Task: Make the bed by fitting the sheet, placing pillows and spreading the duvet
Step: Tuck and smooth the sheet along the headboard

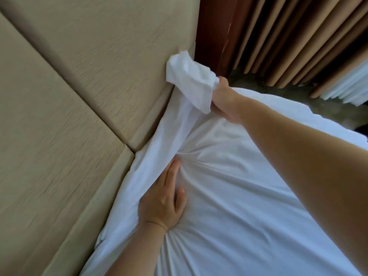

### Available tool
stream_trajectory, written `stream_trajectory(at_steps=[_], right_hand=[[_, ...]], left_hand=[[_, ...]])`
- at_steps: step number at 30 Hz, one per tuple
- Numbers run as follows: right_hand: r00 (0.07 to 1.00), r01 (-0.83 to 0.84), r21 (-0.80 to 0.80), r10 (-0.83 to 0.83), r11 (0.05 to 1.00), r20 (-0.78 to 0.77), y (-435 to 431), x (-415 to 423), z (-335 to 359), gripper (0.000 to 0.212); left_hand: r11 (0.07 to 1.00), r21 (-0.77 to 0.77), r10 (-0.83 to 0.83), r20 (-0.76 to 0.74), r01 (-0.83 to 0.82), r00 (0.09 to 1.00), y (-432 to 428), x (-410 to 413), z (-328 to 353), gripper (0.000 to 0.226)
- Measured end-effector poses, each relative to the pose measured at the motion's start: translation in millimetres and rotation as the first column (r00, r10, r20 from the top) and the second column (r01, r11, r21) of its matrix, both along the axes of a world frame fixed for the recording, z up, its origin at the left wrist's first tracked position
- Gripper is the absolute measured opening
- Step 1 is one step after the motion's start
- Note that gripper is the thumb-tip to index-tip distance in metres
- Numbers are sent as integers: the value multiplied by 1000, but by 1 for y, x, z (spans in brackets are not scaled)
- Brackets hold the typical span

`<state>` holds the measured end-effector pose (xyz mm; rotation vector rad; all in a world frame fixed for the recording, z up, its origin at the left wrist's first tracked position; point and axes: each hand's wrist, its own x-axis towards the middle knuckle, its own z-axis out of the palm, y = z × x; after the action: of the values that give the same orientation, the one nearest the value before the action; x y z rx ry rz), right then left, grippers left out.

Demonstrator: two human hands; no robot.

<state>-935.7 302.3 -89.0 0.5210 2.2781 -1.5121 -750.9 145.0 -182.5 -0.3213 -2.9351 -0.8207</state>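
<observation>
The right hand [223,100] grips the bunched corner of the white sheet [229,176] beside the headboard [79,76]. The left hand [163,202], fingers straight, presses the sheet down.

The sheet [239,196] is being pressed under the fingers of the left hand [164,202], the headboard [79,96] lying just left of them. Ahead of them, its corner is being held by the right hand [225,100] against the headboard, with the curtain [298,36] beyond.
</observation>
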Motion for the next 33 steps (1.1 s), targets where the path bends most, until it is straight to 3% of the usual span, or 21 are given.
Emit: stream_trajectory(at_steps=[4,6,8,12,19,21,27,29,33], right_hand=[[942,-234,372,304,898,-141,-2,24,-22,81],[887,-309,608,452,731,-93,-8,38,-32,81],[830,-354,748,557,561,-24,-15,53,-33,81],[627,-375,870,779,321,-17,-19,87,-22,79],[325,-383,923,942,45,89,-35,64,-17,32],[316,-291,957,945,12,84,-45,54,-17,30],[404,-99,994,911,-52,88,-57,34,-6,25],[433,-86,993,894,-83,113,-59,29,-6,23],[546,-164,985,828,-43,127,-65,29,-26,25]], left_hand=[[1000,-7,2,-6,-2,1000,0,-2,-2,58],[1000,-27,5,-3,-5,1000,-1,-2,-2,58],[999,-42,12,11,-11,1000,-1,-1,-3,58],[998,-54,22,23,-20,1000,-2,0,-3,58],[999,-36,-10,-22,9,1000,-2,1,-1,59],[999,-40,-32,-62,29,998,-3,1,0,58],[995,-96,-31,-111,20,993,-2,4,-3,59],[995,-101,-26,-130,13,991,-2,3,-5,59],[995,-96,-11,-153,-4,988,-1,4,-6,62]])
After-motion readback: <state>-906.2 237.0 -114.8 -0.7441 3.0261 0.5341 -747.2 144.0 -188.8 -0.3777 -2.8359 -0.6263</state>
